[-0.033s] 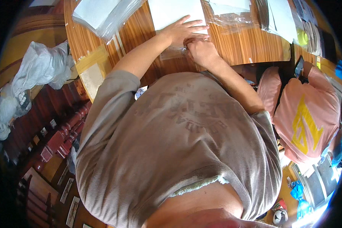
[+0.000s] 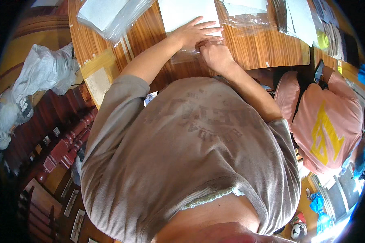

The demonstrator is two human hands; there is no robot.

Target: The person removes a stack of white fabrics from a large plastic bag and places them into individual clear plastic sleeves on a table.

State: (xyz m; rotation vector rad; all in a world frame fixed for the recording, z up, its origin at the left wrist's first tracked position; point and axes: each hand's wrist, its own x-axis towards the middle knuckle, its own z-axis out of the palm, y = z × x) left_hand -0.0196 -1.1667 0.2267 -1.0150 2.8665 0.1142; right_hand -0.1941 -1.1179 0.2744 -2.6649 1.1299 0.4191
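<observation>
Clear plastic sleeve [image 2: 186,54] | flat at near desk [image 2: 255,52] edge, holding white sheet [image 2: 188,12] | left hand [image 2: 196,32] spread flat, pinning it steady | right hand [image 2: 215,54] curled, pinching sleeve's edge | spare bagged stacks [image 2: 109,16] alongside

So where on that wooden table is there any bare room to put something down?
Bare wood shows right of the right hand, below the clear bags, toward the table edge. Another strip lies between the left forearm and the plastic-wrapped paper stack. The far side is crowded with sheets and bags.
</observation>
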